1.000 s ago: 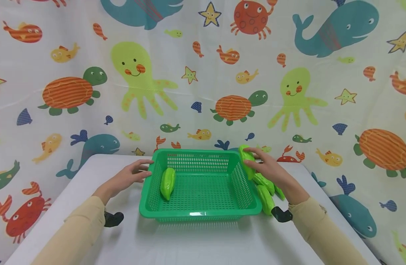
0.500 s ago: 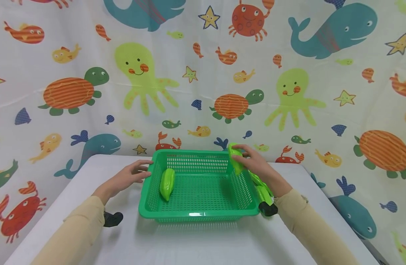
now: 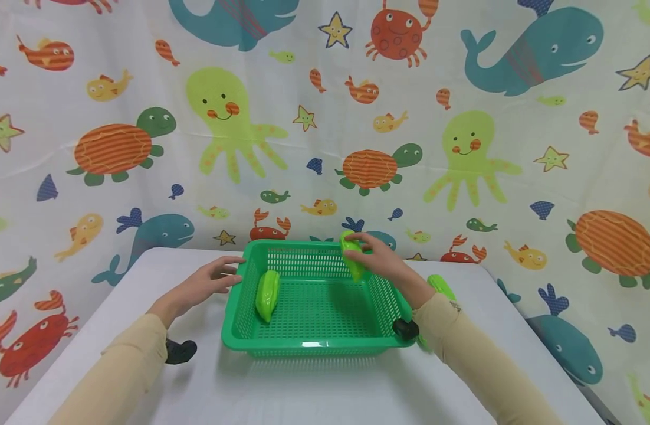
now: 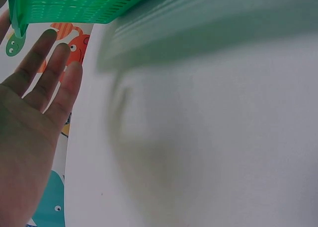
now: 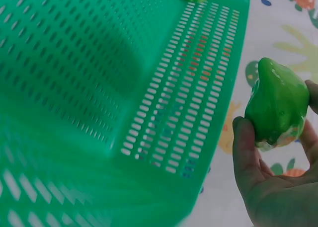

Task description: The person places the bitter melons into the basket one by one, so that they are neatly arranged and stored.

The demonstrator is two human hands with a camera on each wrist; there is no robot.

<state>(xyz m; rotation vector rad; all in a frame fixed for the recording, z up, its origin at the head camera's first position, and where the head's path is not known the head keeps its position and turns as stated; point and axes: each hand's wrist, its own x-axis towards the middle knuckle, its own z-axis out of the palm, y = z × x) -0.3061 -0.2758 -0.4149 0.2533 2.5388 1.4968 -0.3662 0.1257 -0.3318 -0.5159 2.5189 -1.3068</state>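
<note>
my right hand pinches a pepper, long axis 11-to-5 o'clock over the basket | my left hand relaxed, at rim's 9 o'clock

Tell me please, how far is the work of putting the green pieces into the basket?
One green piece already lies in the basket. The right hand holds a second piece above the basket's far side. At least one more piece waits on the table. The left hand touches the basket's edge.
</note>
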